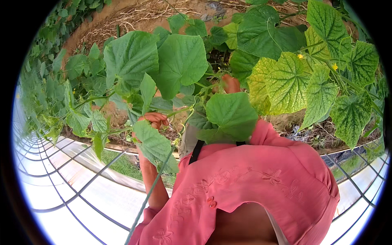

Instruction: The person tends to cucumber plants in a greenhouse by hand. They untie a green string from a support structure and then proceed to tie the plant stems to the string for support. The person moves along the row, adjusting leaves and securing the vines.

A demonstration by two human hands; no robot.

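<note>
Cucumber vines with broad green leaves (181, 61) spread in front of me. My left hand (154, 119) is closed, its fingers curled at a pale green vine stem (179, 111); a leaf (153, 143) hangs in front of my left wrist. My right hand (231, 84) shows only as a small blurred patch among the foliage. Leaves hide its fingers, and a large leaf (232, 114) covers the space below it. Between my arms, a thin curling tendril (185, 122) meets a green string (155, 183) that slants down to the lower edge.
Yellowing leaves (286, 83) and small yellow flowers (335, 66) are on the right. Dry stalks (118, 20) litter the brown soil beyond the plants. More vines (45, 73) fill the left side. Dark frame bars (98, 175) cross pale sheeting (110, 204) near me.
</note>
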